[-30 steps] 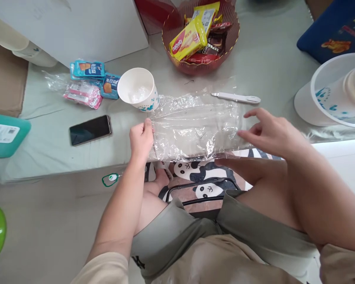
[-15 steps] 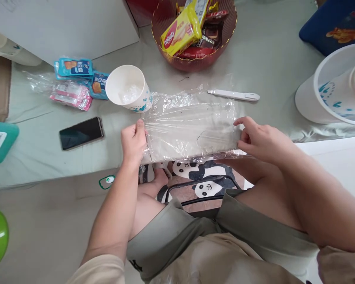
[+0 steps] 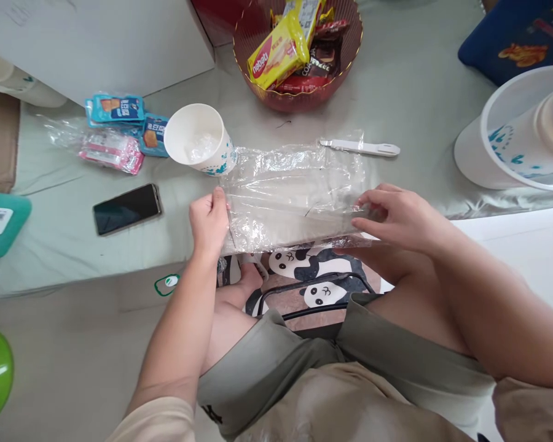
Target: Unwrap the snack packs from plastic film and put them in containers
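Note:
A crinkled clear plastic bag (image 3: 295,196) lies flat along the near edge of the pale green table (image 3: 415,98). My left hand (image 3: 208,222) is closed on the bag's left end, thumb on top. My right hand (image 3: 399,216) pinches the bag's right end with bent fingers. A white paper cup (image 3: 198,141) with blue marks lies tilted just beyond the bag's left corner. A thin white utensil (image 3: 360,147) rests behind the bag's far right corner.
A dark red bowl (image 3: 299,98) of snack packets stands at the back. Blue and pink sachets (image 3: 120,126) and a black phone (image 3: 126,209) lie to the left. Stacked white cups (image 3: 520,141) lie on their side at right. A teal box (image 3: 0,224) is far left.
My right hand went from hovering open above the bag's right end to closing on it, then slid slightly left. My left hand kept its hold.

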`<state>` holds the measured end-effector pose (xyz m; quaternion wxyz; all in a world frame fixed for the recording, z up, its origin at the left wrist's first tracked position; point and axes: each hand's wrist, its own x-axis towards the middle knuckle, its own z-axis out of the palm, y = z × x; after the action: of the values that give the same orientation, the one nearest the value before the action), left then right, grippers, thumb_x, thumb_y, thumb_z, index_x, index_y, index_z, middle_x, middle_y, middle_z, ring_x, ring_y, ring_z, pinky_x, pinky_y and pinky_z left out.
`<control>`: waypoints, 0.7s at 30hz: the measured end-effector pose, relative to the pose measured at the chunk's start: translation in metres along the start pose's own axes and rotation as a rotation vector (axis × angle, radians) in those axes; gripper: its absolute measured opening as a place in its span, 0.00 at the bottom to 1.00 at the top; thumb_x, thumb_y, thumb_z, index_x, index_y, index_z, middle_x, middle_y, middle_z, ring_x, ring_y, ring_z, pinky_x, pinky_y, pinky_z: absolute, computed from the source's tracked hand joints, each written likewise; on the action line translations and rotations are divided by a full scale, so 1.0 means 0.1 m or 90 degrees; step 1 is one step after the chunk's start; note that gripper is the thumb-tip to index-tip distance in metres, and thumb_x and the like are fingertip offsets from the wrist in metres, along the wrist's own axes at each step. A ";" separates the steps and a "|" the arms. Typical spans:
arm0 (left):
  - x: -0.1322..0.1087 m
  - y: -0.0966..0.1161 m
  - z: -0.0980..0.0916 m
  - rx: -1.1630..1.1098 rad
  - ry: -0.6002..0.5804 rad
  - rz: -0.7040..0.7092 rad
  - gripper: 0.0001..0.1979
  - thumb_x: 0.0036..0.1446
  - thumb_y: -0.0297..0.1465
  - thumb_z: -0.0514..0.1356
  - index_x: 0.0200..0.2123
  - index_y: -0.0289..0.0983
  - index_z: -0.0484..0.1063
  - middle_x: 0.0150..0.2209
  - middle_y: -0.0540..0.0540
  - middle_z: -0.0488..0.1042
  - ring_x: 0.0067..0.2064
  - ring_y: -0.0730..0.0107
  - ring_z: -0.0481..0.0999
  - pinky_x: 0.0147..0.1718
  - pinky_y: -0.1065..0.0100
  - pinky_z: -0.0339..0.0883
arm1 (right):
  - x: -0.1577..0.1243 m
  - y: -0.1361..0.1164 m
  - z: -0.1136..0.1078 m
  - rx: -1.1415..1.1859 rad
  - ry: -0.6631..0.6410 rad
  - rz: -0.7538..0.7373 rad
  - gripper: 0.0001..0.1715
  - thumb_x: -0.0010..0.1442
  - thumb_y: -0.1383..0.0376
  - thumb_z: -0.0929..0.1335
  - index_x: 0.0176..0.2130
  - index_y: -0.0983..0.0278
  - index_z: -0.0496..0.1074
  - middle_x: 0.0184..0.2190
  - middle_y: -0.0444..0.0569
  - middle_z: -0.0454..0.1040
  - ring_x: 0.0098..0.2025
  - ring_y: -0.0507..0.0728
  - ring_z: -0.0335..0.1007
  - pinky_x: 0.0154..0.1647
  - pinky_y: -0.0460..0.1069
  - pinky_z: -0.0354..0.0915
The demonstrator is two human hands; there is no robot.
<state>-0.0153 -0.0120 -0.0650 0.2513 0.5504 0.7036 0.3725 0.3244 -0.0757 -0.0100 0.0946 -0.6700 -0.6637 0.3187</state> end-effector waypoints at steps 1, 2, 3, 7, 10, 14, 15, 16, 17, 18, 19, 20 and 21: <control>0.00 -0.01 0.00 -0.004 -0.002 -0.001 0.24 0.66 0.37 0.58 0.17 0.38 0.67 0.16 0.52 0.61 0.20 0.74 0.57 0.23 0.68 0.52 | 0.01 -0.01 0.01 0.062 -0.004 -0.010 0.11 0.55 0.54 0.69 0.34 0.59 0.73 0.34 0.50 0.75 0.33 0.59 0.71 0.36 0.54 0.65; 0.01 -0.02 0.00 -0.008 -0.003 -0.001 0.24 0.66 0.37 0.58 0.17 0.38 0.67 0.16 0.52 0.62 0.20 0.74 0.57 0.23 0.68 0.52 | 0.01 -0.02 0.03 0.130 -0.013 -0.007 0.11 0.56 0.55 0.69 0.32 0.59 0.71 0.35 0.50 0.76 0.33 0.58 0.72 0.36 0.54 0.66; 0.01 -0.03 0.00 -0.012 -0.005 -0.001 0.24 0.66 0.38 0.58 0.17 0.38 0.67 0.16 0.52 0.62 0.20 0.74 0.58 0.23 0.68 0.51 | 0.02 -0.03 0.04 0.201 -0.023 0.007 0.11 0.57 0.55 0.69 0.31 0.59 0.68 0.34 0.49 0.77 0.33 0.58 0.73 0.36 0.54 0.67; 0.02 -0.06 0.00 -0.024 -0.007 -0.008 0.23 0.65 0.39 0.58 0.18 0.38 0.68 0.16 0.51 0.64 0.21 0.74 0.59 0.22 0.68 0.50 | 0.04 -0.06 0.04 0.376 -0.042 0.088 0.16 0.58 0.57 0.70 0.32 0.57 0.58 0.26 0.44 0.75 0.27 0.56 0.70 0.29 0.52 0.64; 0.03 -0.09 0.01 -0.029 -0.003 -0.015 0.23 0.65 0.40 0.59 0.18 0.38 0.67 0.16 0.51 0.62 0.20 0.74 0.58 0.21 0.68 0.49 | 0.05 -0.05 0.00 0.371 -0.043 0.111 0.15 0.58 0.56 0.70 0.37 0.56 0.59 0.20 0.39 0.69 0.20 0.52 0.60 0.23 0.49 0.56; 0.04 -0.08 0.01 -0.027 -0.002 -0.020 0.23 0.64 0.39 0.59 0.17 0.38 0.66 0.15 0.52 0.59 0.19 0.74 0.57 0.20 0.68 0.48 | 0.04 0.05 -0.09 0.333 -0.055 0.123 0.17 0.59 0.55 0.70 0.43 0.55 0.60 0.17 0.34 0.60 0.18 0.52 0.54 0.20 0.48 0.50; 0.04 -0.06 0.01 -0.022 0.001 -0.023 0.23 0.64 0.38 0.59 0.17 0.38 0.66 0.15 0.53 0.59 0.19 0.74 0.57 0.20 0.68 0.48 | 0.03 0.09 -0.11 0.327 -0.065 0.132 0.18 0.59 0.56 0.69 0.44 0.56 0.60 0.16 0.34 0.59 0.18 0.52 0.53 0.19 0.48 0.49; 0.03 -0.05 0.00 -0.016 0.004 -0.027 0.22 0.64 0.37 0.59 0.17 0.38 0.67 0.15 0.53 0.59 0.19 0.74 0.57 0.20 0.68 0.48 | 0.03 0.14 -0.13 0.319 -0.075 0.145 0.18 0.58 0.57 0.69 0.45 0.56 0.61 0.16 0.34 0.58 0.18 0.52 0.53 0.19 0.48 0.49; 0.03 -0.03 0.00 -0.011 0.006 -0.030 0.22 0.65 0.36 0.59 0.17 0.38 0.67 0.15 0.53 0.60 0.19 0.74 0.57 0.21 0.68 0.49 | 0.02 0.18 -0.15 0.304 -0.078 0.159 0.17 0.58 0.58 0.68 0.45 0.56 0.62 0.16 0.35 0.59 0.18 0.53 0.53 0.19 0.48 0.49; 0.03 -0.01 0.00 -0.008 0.006 -0.033 0.22 0.65 0.35 0.59 0.17 0.38 0.67 0.15 0.53 0.60 0.19 0.74 0.57 0.21 0.68 0.49 | 0.02 0.22 -0.17 0.278 -0.065 0.167 0.17 0.57 0.58 0.68 0.45 0.56 0.63 0.17 0.36 0.60 0.19 0.53 0.54 0.20 0.49 0.51; 0.03 0.00 0.00 -0.007 0.004 -0.035 0.22 0.65 0.34 0.59 0.17 0.38 0.67 0.15 0.53 0.60 0.19 0.74 0.57 0.21 0.68 0.50 | 0.02 0.25 -0.18 0.243 -0.035 0.161 0.16 0.56 0.59 0.67 0.45 0.56 0.64 0.17 0.37 0.62 0.19 0.54 0.55 0.21 0.50 0.53; 0.02 0.02 -0.01 -0.007 0.003 -0.035 0.22 0.65 0.34 0.59 0.17 0.38 0.66 0.15 0.53 0.60 0.19 0.75 0.57 0.22 0.68 0.50 | 0.01 0.28 -0.20 0.203 0.004 0.136 0.16 0.55 0.60 0.67 0.44 0.57 0.65 0.19 0.39 0.65 0.20 0.54 0.57 0.23 0.51 0.56; 0.02 0.03 0.00 -0.007 0.001 -0.035 0.23 0.65 0.34 0.58 0.17 0.38 0.66 0.14 0.53 0.59 0.19 0.75 0.57 0.22 0.68 0.51 | 0.01 0.29 -0.21 0.161 0.042 0.091 0.15 0.53 0.60 0.66 0.43 0.57 0.66 0.21 0.41 0.68 0.22 0.55 0.61 0.25 0.52 0.59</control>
<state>-0.0147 -0.0096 -0.0626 0.2637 0.5293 0.7166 0.3700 0.3602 -0.0720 -0.0099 0.1770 -0.7085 -0.5656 0.3832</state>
